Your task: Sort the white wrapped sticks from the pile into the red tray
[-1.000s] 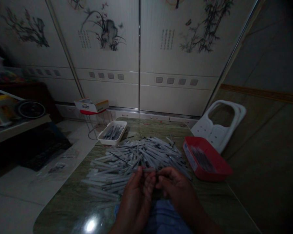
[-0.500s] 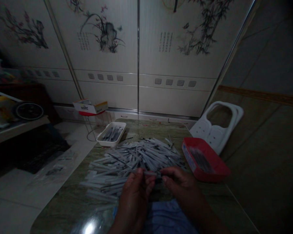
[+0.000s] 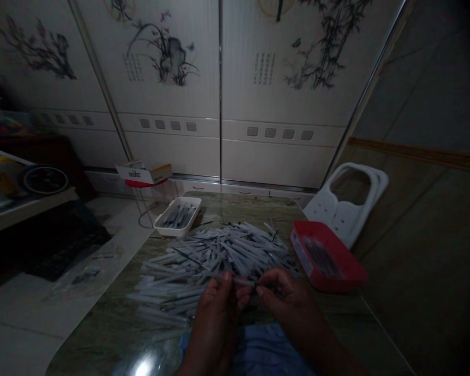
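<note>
A pale, thin pen-like tube (image 3: 243, 282) lies crosswise between my hands. My left hand (image 3: 219, 305) has it pinched between thumb and fingers. At the tube's right end, my right hand (image 3: 288, 295) is closed, thumb against fingertips, on a small dark part too dim to name. Just beyond both hands spreads a big loose pile of similar whitish tubes (image 3: 235, 248), some with dark ends. The fingers hide part of the pile's near side.
A white tray (image 3: 198, 209) of dark slim pieces stands at the table's (image 3: 254, 206) back left. To the right sits a red basket (image 3: 352, 279) holding more thin pieces. Behind it leans a white folding chair (image 3: 337, 209). Blue striped cloth (image 3: 270, 350) shows below my hands.
My right fingertips have moved slightly left and down, closing against the tube's right end. My left hand keeps its hold on the tube. The view has shifted a little.
</note>
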Demonstrator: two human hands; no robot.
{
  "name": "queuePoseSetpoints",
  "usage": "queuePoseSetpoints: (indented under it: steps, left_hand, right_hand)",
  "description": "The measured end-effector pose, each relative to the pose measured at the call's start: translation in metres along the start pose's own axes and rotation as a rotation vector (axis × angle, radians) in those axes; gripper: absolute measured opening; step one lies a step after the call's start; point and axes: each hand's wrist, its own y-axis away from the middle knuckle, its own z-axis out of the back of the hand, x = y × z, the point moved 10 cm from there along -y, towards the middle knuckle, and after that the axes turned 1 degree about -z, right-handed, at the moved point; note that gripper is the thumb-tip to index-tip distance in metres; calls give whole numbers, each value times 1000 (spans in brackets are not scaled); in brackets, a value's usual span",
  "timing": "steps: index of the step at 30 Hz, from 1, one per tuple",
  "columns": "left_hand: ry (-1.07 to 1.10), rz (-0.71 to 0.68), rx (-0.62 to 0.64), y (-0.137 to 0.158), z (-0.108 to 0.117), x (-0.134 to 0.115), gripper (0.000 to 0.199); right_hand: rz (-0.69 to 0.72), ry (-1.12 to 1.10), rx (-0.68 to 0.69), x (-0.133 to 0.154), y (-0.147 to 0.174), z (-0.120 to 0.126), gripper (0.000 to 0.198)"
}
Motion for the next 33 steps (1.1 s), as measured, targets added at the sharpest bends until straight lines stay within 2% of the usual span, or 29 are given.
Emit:
queuePoseSetpoints:
  steps: [11,18,21,27,33]
  left_hand:
    - [-103,-37,36,-1,-1,-1,31]
    - [-84,-26,30,-1,-1,0,33]
    - [-73,-27,40,-1,-2,1,33]
    - [-83,-44,68,0,-3,3,33]
    - [-70,-30,71,1,-4,5,34]
  right_hand:
    - [4,27,21,0,0,-2,9]
    - [-124,-253,57,-11,1,-9,12]
    - [-150,-300,95,-14,2,-14,15]
    - [-175,-217,93,-17,4,-14,26]
    - [-89,-49,50,-11,3,-12,35]
